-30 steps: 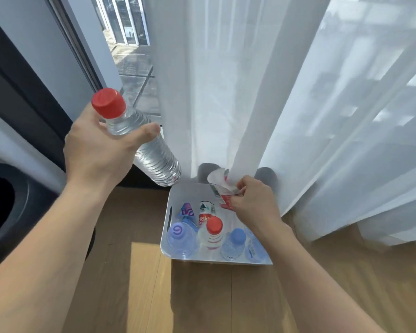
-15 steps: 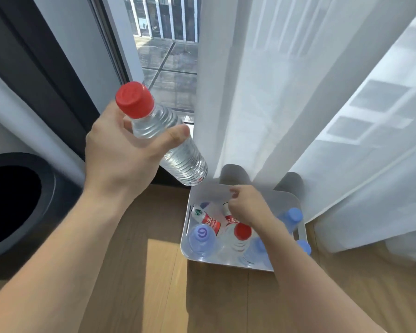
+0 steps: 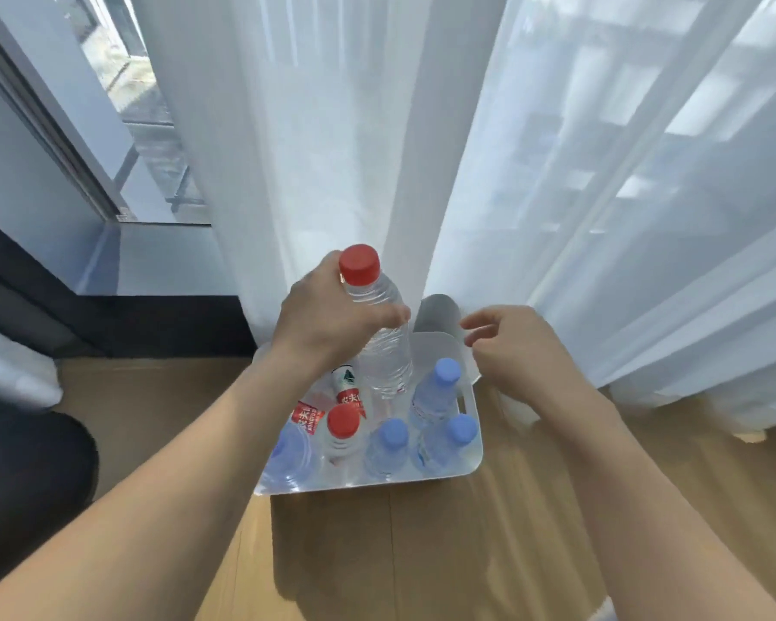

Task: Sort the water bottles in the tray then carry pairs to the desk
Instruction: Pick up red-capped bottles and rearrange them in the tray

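Note:
A white tray (image 3: 473,459) sits on the wooden floor against the curtain. My left hand (image 3: 328,320) grips a clear, label-free bottle with a red cap (image 3: 388,351) by its neck, upright over the tray's back. Inside stand three blue-capped bottles (image 3: 435,392), another red-capped bottle (image 3: 342,434) and a clear bottle at the left front corner (image 3: 287,459). Peeled red-and-white labels (image 3: 349,387) lie between them. My right hand (image 3: 511,347) hovers above the tray's right rim, fingers loosely curled, holding nothing.
White sheer curtains (image 3: 556,172) hang right behind the tray. A window and dark sill (image 3: 144,262) lie to the left. A black round object (image 3: 28,477) stands on the floor at the left edge. Wooden floor (image 3: 399,553) stretches in front.
My left hand brought the red-capped bottle from high on the left down over the tray and upright. My right hand left the tray's inside and rose to its right rim, empty.

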Available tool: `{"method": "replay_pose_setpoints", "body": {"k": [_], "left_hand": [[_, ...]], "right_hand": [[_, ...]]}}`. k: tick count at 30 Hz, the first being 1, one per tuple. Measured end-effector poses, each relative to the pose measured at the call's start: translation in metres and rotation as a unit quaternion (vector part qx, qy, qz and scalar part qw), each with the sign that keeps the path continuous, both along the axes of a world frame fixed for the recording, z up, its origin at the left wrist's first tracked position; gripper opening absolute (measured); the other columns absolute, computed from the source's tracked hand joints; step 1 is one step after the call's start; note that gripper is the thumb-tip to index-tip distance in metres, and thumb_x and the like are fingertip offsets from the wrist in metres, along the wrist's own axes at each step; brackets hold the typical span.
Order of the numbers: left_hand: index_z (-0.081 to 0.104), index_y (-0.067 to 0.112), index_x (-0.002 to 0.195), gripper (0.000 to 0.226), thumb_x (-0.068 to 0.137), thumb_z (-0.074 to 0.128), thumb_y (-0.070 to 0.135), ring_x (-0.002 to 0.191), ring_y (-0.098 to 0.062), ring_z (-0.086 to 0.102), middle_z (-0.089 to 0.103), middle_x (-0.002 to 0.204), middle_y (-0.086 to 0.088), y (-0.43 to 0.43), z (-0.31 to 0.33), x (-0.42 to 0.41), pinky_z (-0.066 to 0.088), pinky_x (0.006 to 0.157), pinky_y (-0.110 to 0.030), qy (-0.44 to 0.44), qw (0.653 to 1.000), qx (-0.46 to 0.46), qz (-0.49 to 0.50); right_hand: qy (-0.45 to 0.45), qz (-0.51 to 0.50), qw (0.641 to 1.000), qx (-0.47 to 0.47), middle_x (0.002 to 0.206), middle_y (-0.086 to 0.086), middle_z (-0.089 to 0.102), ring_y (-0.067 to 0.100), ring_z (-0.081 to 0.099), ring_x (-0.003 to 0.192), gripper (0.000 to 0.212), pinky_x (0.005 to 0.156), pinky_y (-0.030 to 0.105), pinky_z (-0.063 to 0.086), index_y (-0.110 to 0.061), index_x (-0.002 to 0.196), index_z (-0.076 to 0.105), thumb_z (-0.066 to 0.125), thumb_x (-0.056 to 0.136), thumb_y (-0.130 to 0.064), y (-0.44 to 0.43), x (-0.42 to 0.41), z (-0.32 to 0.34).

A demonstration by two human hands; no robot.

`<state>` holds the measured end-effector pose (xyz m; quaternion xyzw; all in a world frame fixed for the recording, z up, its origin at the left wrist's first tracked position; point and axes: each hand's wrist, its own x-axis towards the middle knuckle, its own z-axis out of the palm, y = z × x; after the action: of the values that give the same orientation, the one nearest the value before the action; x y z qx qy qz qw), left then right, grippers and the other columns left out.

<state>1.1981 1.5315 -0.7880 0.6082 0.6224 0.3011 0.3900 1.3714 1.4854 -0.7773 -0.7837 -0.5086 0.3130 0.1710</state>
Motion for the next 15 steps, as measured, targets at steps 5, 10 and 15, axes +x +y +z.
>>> {"method": "replay_pose_setpoints", "body": {"k": [5,10,15], "left_hand": [[0.055,0.023,0.097,0.051,0.057,0.081,0.040,0.093,-0.020,0.057,0.063,0.095,0.005,0.014,-0.033,0.016,0.044,0.072,-0.031,0.040,0.997,-0.060,-0.029],[0.052,0.019,0.090,0.048,0.056,0.085,0.028,0.076,-0.013,0.053,0.058,0.083,0.005,0.019,-0.047,0.023,0.041,0.059,-0.023,0.061,0.988,-0.103,-0.101],[0.046,0.023,0.079,0.046,0.056,0.086,0.025,0.066,-0.010,0.048,0.052,0.075,0.006,0.020,-0.060,0.031,0.037,0.056,-0.025,0.101,0.972,-0.124,-0.172]], "right_hand": [[0.012,0.004,1.000,-0.002,0.094,-0.008,0.063,0.015,0.061,0.094,0.041,0.078,0.025,0.045,-0.021,0.113,0.062,0.043,0.081,-0.003,-0.011,0.019,0.004],[0.018,0.018,1.000,-0.003,0.092,-0.009,0.063,0.012,0.059,0.092,0.041,0.078,0.022,0.042,-0.021,0.113,0.062,0.043,0.081,-0.003,-0.013,0.028,0.002],[0.020,0.050,0.998,-0.024,0.103,-0.005,0.066,0.013,0.060,0.097,0.044,0.079,0.021,0.044,-0.021,0.119,0.059,0.043,0.082,-0.005,-0.011,0.028,-0.002]]}}
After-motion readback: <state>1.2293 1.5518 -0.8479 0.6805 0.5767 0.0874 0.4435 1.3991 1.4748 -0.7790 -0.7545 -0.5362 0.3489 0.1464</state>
